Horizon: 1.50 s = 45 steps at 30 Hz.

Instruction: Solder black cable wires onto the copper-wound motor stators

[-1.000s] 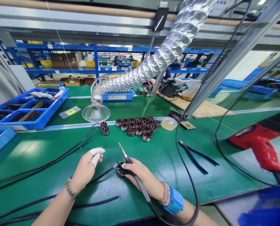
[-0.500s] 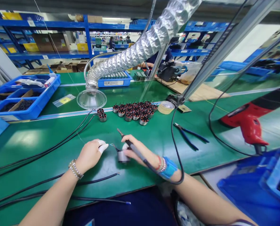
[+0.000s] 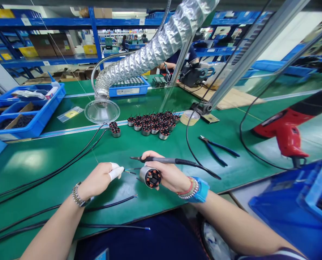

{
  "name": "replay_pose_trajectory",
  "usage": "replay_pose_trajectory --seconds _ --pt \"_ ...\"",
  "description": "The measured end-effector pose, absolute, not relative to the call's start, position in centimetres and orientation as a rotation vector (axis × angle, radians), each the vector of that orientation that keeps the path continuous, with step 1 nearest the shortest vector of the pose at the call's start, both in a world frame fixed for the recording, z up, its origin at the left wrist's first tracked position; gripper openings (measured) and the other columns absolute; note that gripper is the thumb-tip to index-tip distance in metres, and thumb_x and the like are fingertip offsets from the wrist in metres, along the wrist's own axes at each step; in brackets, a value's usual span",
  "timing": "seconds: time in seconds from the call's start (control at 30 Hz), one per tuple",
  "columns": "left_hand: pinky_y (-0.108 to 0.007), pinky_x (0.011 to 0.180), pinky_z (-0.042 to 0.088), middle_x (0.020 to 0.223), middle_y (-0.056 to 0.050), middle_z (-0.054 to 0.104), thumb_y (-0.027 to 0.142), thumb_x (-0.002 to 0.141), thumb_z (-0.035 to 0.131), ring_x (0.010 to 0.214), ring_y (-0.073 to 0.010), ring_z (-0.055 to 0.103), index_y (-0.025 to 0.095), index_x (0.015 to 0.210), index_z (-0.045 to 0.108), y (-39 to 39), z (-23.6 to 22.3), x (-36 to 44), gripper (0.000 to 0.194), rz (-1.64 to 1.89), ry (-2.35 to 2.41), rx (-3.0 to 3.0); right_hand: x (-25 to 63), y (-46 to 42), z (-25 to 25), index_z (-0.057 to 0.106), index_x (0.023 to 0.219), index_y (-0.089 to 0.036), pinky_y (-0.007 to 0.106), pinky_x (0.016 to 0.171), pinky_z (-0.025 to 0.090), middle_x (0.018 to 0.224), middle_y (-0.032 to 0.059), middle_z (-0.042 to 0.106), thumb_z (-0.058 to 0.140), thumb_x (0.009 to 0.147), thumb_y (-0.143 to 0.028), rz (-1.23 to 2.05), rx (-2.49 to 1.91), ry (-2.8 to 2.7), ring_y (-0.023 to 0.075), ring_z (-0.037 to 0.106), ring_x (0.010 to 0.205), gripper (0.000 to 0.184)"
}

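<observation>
My left hand (image 3: 102, 178), white covers on its fingertips, is closed in a pinch on a cable end; thin coloured wires (image 3: 128, 171) stick out to the right. My right hand (image 3: 173, 177) grips a small round motor (image 3: 150, 177), silver-sided with copper windings facing me. Across the same hand lies a soldering iron (image 3: 171, 160), its tip pointing left above the motor. The motor's leads are close to the coloured wires; whether they touch I cannot tell. Behind my hands stand a cluster of similar motors (image 3: 155, 126) and two more motors (image 3: 115, 131) near a clear fume hood (image 3: 102, 111).
A silver duct (image 3: 150, 50) slants over the bench. Cutting pliers (image 3: 217, 150), a tape roll (image 3: 189, 118) and a red heat gun (image 3: 288, 133) are on the right. Black cables (image 3: 49, 173) cross the left side, near a blue divided bin (image 3: 38, 117). A person works opposite.
My right hand has raised and turned the motor so its windings face me. The soldering iron has swung from a steep slant to nearly level. My left hand keeps its pinch.
</observation>
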<state>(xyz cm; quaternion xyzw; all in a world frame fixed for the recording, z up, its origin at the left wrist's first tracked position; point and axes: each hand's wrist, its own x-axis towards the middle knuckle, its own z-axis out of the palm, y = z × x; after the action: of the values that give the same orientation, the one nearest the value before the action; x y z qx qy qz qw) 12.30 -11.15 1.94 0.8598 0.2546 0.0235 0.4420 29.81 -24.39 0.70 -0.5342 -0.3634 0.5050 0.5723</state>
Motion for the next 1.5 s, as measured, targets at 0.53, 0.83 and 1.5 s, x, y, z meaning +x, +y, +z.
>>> replay_pose_trajectory --seconds 0.53,0.83,1.5 --pt "-0.023 0.055 0.032 0.067 0.001 0.056 0.039 0.077 0.049 0.056 -0.012 0.043 0.017 0.08 0.063 -12.2 -0.8 13.9 0.026 0.058 0.624 2.03 31.1 -24.4 -4.3 0.049 0.098 -0.021 0.03 0.069 0.048 0.083 0.0049 0.06 0.051 0.08 -0.014 0.047 -1.496 -1.714 0.0171 0.053 0.077 0.019" --pt "-0.021 0.044 0.017 0.05 0.005 0.038 0.04 0.071 0.052 0.044 -0.0065 0.026 0.015 0.059 0.049 -12.5 -1.6 14.9 0.028 0.061 0.801 1.56 29.8 -22.2 -3.9 0.046 0.102 -0.023 0.026 0.067 0.048 0.078 0.0009 0.058 0.051 0.073 -0.011 0.169 -1.521 -1.611 0.0143 0.056 0.069 0.032" --pt "-0.02 0.043 0.016 0.052 0.005 0.042 0.036 0.069 0.054 0.044 -0.0046 0.028 0.014 0.061 0.048 -12.3 -1.8 15.0 0.024 0.103 0.809 1.42 28.7 -22.0 -4.9 0.047 0.095 -0.023 0.023 0.062 0.05 0.079 0.0014 0.061 0.048 0.079 -0.01 0.039 -1.45 -1.551 0.0121 0.059 0.065 0.02"
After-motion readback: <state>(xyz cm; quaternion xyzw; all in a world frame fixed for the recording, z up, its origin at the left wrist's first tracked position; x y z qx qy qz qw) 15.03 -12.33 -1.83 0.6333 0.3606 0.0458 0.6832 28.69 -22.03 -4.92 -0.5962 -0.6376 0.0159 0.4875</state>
